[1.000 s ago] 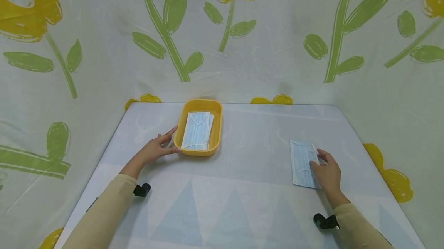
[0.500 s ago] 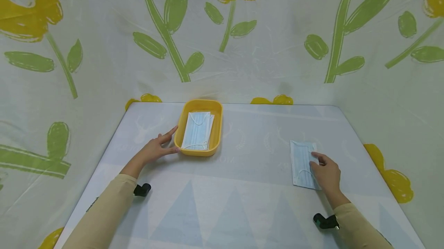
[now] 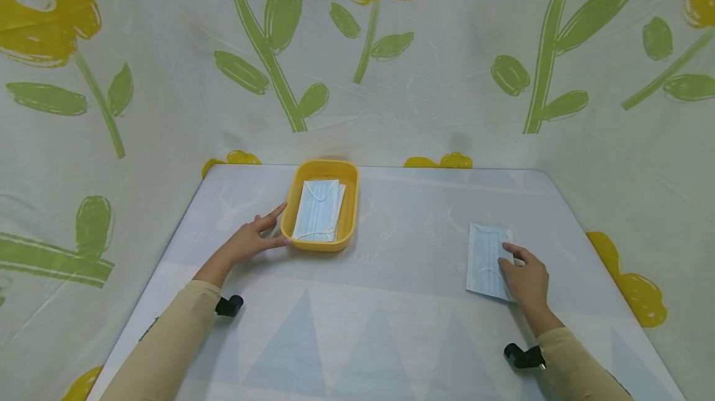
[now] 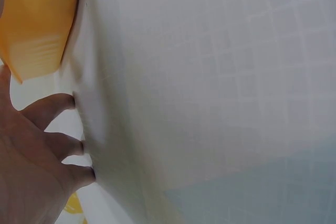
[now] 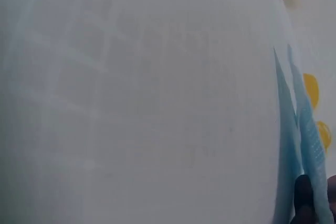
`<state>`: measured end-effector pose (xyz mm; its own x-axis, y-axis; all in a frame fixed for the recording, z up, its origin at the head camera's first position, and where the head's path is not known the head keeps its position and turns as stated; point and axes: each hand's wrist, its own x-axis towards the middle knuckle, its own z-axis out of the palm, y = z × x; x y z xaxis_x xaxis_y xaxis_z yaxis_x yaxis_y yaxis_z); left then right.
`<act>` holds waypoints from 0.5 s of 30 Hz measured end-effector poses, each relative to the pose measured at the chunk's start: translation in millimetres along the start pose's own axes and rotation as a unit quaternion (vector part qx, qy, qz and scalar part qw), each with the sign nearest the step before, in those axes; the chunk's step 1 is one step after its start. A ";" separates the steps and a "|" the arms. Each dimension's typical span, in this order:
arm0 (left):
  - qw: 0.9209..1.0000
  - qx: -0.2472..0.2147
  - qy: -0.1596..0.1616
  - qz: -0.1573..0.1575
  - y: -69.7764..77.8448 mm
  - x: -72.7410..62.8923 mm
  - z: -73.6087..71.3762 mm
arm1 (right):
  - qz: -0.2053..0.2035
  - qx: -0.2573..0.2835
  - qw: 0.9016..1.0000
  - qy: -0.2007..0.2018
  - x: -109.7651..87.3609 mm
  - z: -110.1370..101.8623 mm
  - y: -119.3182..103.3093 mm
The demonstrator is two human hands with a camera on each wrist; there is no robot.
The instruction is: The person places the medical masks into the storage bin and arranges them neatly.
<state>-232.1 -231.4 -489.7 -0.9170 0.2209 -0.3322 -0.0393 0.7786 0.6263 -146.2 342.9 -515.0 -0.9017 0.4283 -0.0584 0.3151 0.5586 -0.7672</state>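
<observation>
A pale blue pleated face mask [image 3: 487, 261] is at the right of the table. My right hand [image 3: 527, 280] pinches it near its right edge, forefinger and thumb close together. In the right wrist view two blue mask layers [image 5: 311, 140] stand apart, with a dark fingertip [image 5: 303, 192] between them. On the left, a yellow tray [image 3: 350, 227] holds a small stack of similar masks [image 3: 316, 211] with white ear loops. My left hand [image 3: 254, 239] touches the tray's left side with spread fingers. In the left wrist view several fingertips [image 4: 68, 100] rest on the table beside it.
The table [image 3: 402, 339] has a pale cloth with faint blue triangles. Behind it hangs a white curtain [image 3: 447, 78] printed with yellow flowers and green leaves. Black wrist cameras [image 3: 524, 356] stick out from both sleeves.
My right forefinger has come in over the mask from its edge, closer to the thumb. The mask has shifted and turned slightly, its lower corner going left. My left hand stays at the tray.
</observation>
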 end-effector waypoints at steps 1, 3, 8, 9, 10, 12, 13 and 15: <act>1.000 0.000 0.000 0.000 0.0 0.0 0.0 | 0.001 0.000 1.000 0.000 0.6 0.2 -0.2; 1.000 0.000 0.000 0.000 0.1 0.1 -0.1 | 0.001 0.001 1.000 0.002 1.3 0.8 -0.7; 1.000 -0.001 0.005 0.015 -1.0 0.2 -0.1 | -0.009 0.010 1.000 0.011 1.0 2.2 0.3; 1.000 0.000 0.007 0.021 -1.5 0.3 -0.2 | -0.010 0.013 1.000 0.012 0.9 2.3 0.4; 1.000 0.001 0.009 0.026 -2.0 0.4 -0.2 | -0.010 0.014 1.000 0.014 0.8 2.3 0.2; 0.999 0.002 0.013 0.034 -2.8 0.5 -0.3 | -0.010 0.019 1.000 0.016 0.8 2.5 -0.4; 0.999 0.002 0.013 0.035 -3.0 0.5 -0.3 | -0.010 0.021 1.000 0.017 0.5 2.5 -1.1; 0.999 0.002 0.013 0.036 -3.3 0.6 -0.3 | -0.013 0.024 0.999 0.020 0.3 2.5 -2.3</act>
<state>-232.7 -234.0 -491.7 -0.9274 0.2614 -0.2675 0.0294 0.7639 0.6446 -147.9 340.0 -514.8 -0.8965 0.4428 -0.0140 0.2769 0.5354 -0.7979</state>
